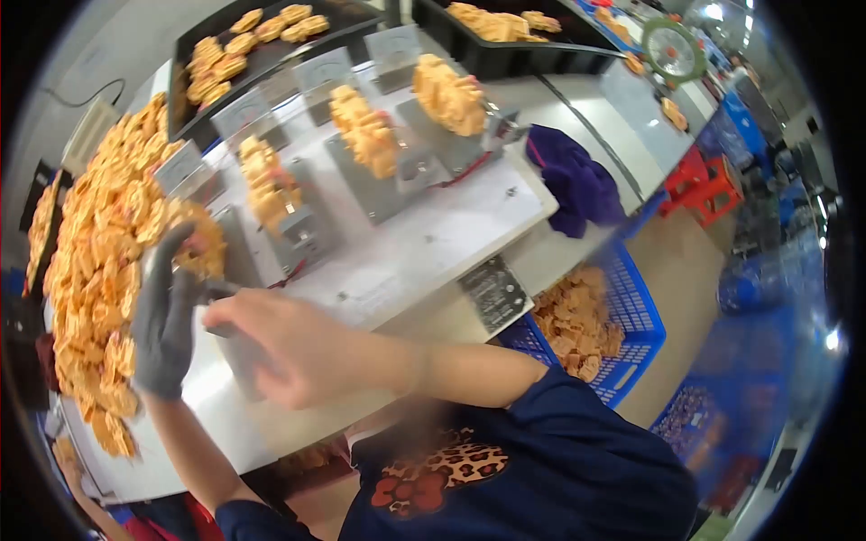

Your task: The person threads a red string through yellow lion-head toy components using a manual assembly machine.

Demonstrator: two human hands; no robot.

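Note:
My left hand (165, 329), in a grey glove, reaches up at the leftmost fixture with its fingers closed round a yellow-orange ridged piece (209, 251). Close beside it is my bare right hand (293, 347), blurred; its index finger points at the near end of that fixture and the other fingers look curled. Whether it grips anything is hidden by the blur. To the right, three grey metal fixtures hold similar yellow-orange pieces: a left one (269, 185), a middle one (363, 131) and a right one (448, 95). They stand on a white board (424, 239).
A large heap of yellow-orange pieces (99, 261) covers the table's left side. Black trays (361, 20) with more pieces stand behind the fixtures. A purple cloth (577, 185) lies right of the board. Below the table edge is a blue basket (642, 316) with pieces; red stools (704, 185) stand beyond.

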